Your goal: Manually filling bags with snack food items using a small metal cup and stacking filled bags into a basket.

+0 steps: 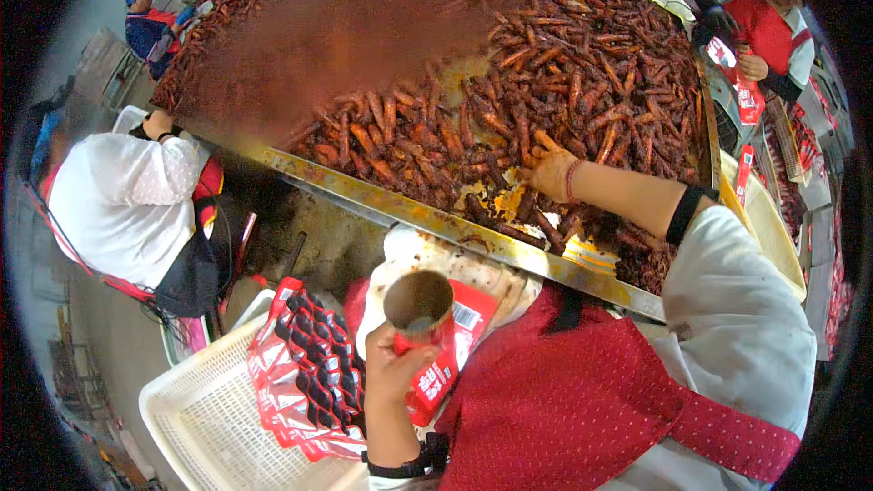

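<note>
1. Below the worktop edge, the left hand grips an open red pouch, fingers wrapped around it.
2. Right hand fingers pinch spiced red pieces on the tray.
3. Filled pouches lie in a white basket.

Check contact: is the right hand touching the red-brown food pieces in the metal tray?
Touching. The head view shows the right hand pressed down into the red-brown food pieces near the metal tray's front edge, fingers among them.
</note>
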Tool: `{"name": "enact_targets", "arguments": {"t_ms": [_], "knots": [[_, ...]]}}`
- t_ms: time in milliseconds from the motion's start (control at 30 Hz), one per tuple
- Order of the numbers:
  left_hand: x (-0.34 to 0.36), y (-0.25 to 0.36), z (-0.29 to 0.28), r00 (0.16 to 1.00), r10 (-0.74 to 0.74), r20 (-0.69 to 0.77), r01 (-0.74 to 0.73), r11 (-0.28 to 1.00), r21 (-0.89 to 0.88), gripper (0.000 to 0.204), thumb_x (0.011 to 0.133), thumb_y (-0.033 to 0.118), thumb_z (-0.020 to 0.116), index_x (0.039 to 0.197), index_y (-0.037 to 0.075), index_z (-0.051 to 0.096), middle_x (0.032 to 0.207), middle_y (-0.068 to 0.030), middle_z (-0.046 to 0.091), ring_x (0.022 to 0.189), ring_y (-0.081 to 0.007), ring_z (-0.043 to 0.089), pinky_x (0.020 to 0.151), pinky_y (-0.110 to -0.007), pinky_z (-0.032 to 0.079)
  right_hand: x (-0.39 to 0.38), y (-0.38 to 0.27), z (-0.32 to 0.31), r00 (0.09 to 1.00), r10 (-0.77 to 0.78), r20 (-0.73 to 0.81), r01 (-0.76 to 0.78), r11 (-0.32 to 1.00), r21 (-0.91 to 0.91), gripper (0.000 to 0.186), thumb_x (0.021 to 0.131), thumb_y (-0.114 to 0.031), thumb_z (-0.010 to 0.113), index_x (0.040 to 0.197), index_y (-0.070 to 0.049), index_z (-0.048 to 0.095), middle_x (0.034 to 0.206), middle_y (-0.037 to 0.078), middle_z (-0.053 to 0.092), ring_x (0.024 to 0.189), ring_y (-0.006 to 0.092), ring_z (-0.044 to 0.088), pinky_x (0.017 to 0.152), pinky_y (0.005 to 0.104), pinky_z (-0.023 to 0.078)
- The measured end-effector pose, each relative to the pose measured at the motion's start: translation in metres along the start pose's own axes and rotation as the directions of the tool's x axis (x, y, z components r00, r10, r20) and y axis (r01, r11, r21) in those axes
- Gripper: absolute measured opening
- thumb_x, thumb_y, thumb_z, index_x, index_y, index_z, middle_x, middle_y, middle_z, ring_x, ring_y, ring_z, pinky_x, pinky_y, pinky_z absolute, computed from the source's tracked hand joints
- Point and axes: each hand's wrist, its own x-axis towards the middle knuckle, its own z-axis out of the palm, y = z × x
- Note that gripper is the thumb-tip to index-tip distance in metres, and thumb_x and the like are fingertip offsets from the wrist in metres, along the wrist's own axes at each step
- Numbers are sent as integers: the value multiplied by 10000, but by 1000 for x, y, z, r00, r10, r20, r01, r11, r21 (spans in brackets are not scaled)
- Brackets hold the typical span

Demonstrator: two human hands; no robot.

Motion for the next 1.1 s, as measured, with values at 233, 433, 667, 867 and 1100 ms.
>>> {"name": "enact_targets", "arguments": {"t_ms": [233, 433, 667, 867, 1100], "knots": [[38, -4, 12, 986, -158, 56, 147, 975, 169, 202, 758, 35, 691, 955, 7, 655, 822, -14, 658, 711, -61, 575, 656, -208, 462, -44, 18, -171, 770, -210, -603, 324, 942, 85, 295, 832, -178, 550, 1122, -131, 587, 900, 35, 592, 1015, 228, 534, 1098, 579, 110], [55, 7, 32, 956, -135, 262, 93, 982, 166, 219, 730, -30, 704, 941, 12, 660, 849, -10, 651, 769, -81, 584, 711, -239, 472, -94, -35, -248, 490, -420, -764, 503, 852, -145, 359, 761, -226, 603, 1112, -150, 614, 976, 43, 632, 1048, 230, 549, 1067, 531, 257], [36, 24, 24, 956, 70, 283, -173, 918, 358, 421, 677, 6, 758, 1079, -9, 635, 978, -80, 671, 886, -142, 617, 821, -286, 478, -111, -48, -262, 849, -315, -424, 524, 393, 756, 513, 868, -516, 536, 1007, -29, 617, 823, 219, 641, 700, 393, 622, 613, 468, 507], [-1, 51, -4, 870, 350, 346, -487, 508, 711, 489, 642, 80, 753, 1106, 3, 619, 949, -179, 663, 829, -285, 653, 740, -332, 510, -86, -112, -249, 845, -501, -185, 506, 639, 579, 629, 913, -569, 410, 689, -16, 610, 620, 225, 587, 587, 414, 586, 565, 497, 487], [-14, 81, -152, 722, 682, 118, -195, 38, 980, 490, 562, -37, 621, 1042, 56, 651, 903, -130, 672, 861, -280, 640, 767, -385, 502, -87, -101, -206, 922, 56, -384, 388, -108, 915, 438, 979, -416, 423, 1035, -33, 628, 784, -12, 554, 664, 71, 482, 587, 241, 416]]}}
